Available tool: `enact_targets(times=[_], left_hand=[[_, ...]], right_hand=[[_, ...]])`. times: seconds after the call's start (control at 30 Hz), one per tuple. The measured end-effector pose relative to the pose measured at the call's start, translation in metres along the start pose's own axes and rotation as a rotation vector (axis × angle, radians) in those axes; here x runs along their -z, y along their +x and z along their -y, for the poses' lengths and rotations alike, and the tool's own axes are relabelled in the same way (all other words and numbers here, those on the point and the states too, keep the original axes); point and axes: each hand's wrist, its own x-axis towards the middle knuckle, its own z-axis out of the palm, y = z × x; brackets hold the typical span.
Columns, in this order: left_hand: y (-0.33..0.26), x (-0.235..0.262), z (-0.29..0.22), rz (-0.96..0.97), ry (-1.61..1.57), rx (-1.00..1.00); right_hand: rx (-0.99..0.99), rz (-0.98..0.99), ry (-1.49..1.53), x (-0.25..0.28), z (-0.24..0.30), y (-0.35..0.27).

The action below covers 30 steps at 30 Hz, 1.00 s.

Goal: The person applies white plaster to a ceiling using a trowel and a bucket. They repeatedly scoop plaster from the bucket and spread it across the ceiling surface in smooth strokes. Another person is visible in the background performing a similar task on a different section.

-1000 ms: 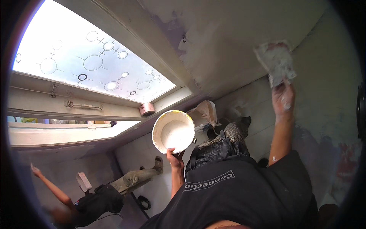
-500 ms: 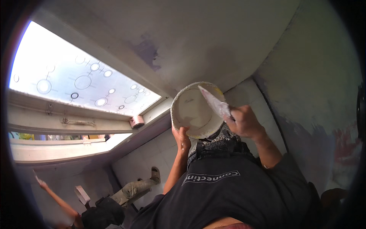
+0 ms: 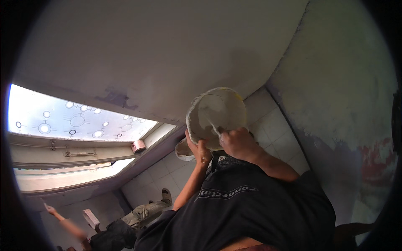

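My left hand grips the lower left rim of a whitish, putty-crusted bucket, tipped so its inside faces me. The bucket's inner wall and bottom carry a pale coating. My right hand is closed round the handle of a putty knife, whose handle is mostly hidden in the fist. The blade shows nearly edge-on inside the bucket's mouth; I cannot tell whether it touches the wall.
A second white container stands on the tiled floor beyond my left forearm. A pinkish cylinder sits on the window ledge. At lower left a co-worker holds a flat, pale tool. Patchy walls surround me.
My right hand has moved left and down, bringing the knife deeper over the bucket and turning its blade edge-on. The view has shifted, revealing the second container.
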Motion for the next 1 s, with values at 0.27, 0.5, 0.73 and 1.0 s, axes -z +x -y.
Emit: enact_targets(times=[0.27, 0.5, 0.73, 1.0], left_hand=[[-0.009, -0.066, 0.025, -0.144, 0.038, -0.083], [-0.013, -0.091, 0.043, -0.283, -0.118, 0.0], [-0.026, -0.087, 0.055, -0.517, -0.336, 0.168], [-0.058, -0.046, 0.068, -0.799, -0.293, 0.223]], right_hand=[[-0.076, -0.114, 0.648, 0.015, -0.085, -0.007], [-0.465, 0.008, 1.442, -0.006, -0.136, -0.001], [-0.423, -0.223, 1.35, -0.02, -0.228, -0.007], [-1.074, -0.464, 1.479, -0.027, -0.336, -0.016]])
